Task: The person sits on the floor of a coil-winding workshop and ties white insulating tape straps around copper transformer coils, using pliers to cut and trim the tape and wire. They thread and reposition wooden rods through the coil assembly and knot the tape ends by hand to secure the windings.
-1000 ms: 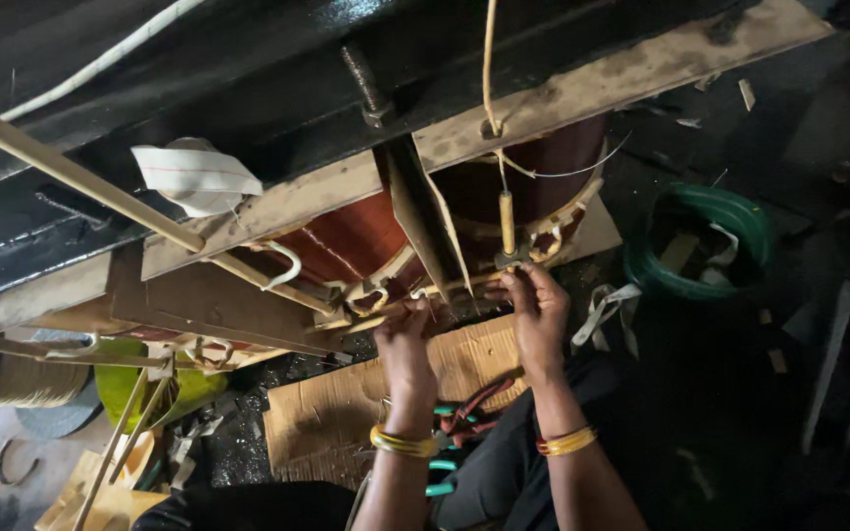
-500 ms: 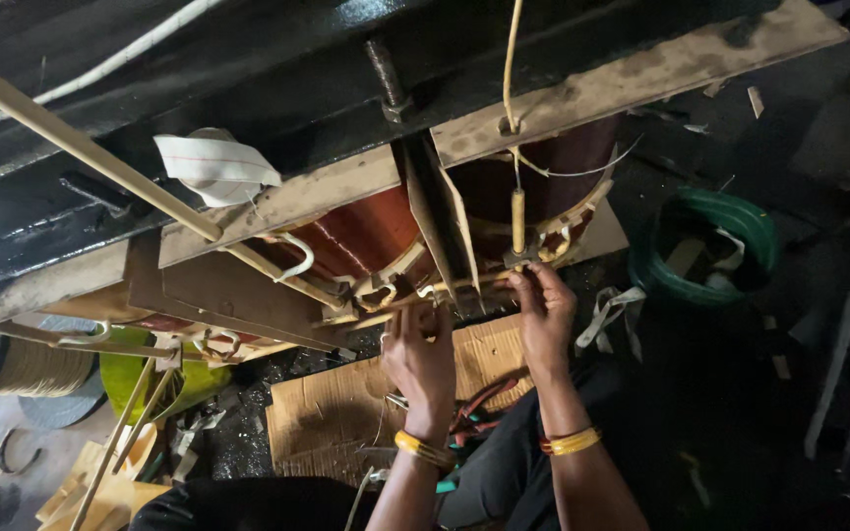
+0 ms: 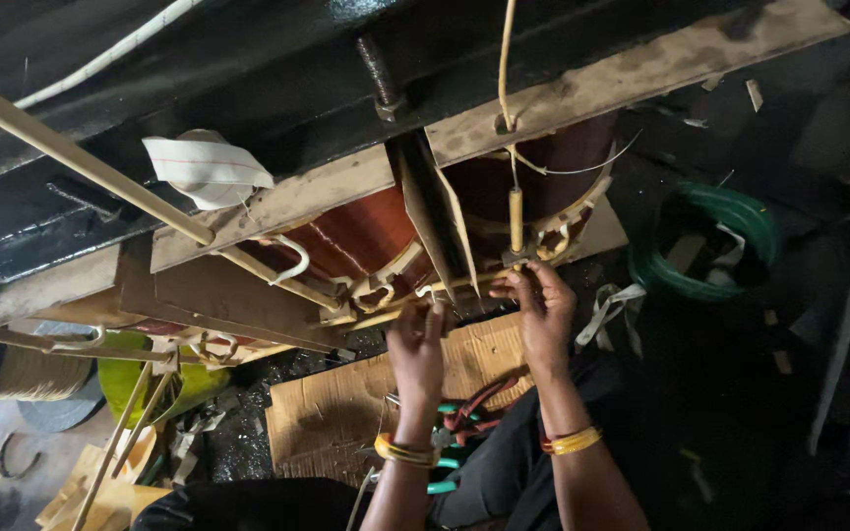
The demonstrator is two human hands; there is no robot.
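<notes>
A large copper-wound coil (image 3: 356, 236) sits under wooden boards (image 3: 632, 69) and a black steel frame. My left hand (image 3: 417, 344) reaches up to the sleeved lead (image 3: 395, 313) at the coil's lower edge, fingers curled on it. My right hand (image 3: 540, 310) pinches the same lead near a metal joint (image 3: 516, 258), below a cream-sleeved wire (image 3: 514, 216) that hangs from above. Both wrists wear yellow bands. Pliers with red and teal handles (image 3: 464, 423) lie on my lap.
Flat cardboard (image 3: 336, 413) lies on the dark floor below the coil. A green hose coil (image 3: 705, 241) sits at right. A white tape roll (image 3: 204, 167) rests on the frame. A yellow-green container (image 3: 140, 379) and wood scraps are at lower left.
The view has shifted slightly. My left hand has moved right and up along the lead, closer to my right hand, which stays at the joint.
</notes>
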